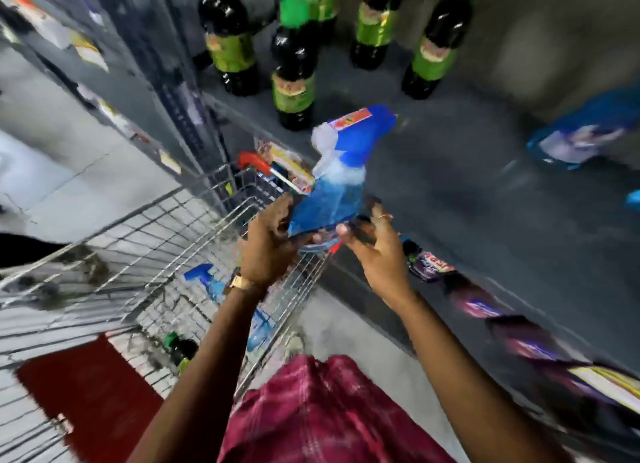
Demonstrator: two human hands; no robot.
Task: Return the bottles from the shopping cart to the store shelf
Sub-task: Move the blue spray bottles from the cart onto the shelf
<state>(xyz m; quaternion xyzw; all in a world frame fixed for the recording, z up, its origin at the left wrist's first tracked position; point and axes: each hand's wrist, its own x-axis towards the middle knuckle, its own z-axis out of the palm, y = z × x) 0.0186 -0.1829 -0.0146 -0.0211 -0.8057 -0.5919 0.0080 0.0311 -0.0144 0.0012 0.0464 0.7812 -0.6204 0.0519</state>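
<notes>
Blue spray bottle [341,182]: held over shelf [467,192] front edge, left hand [268,244] and right hand [375,248] closed around its base. Dark green-capped bottles [294,67] far; bare shelf right. Cart [166,254] near left.

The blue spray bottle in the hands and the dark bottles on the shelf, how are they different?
The blue spray bottle is see-through blue with a trigger top; the dark bottles have green caps and green labels. The spray bottle is tilted, held by the left hand and right hand; the dark bottles stand upright on the shelf.
</notes>
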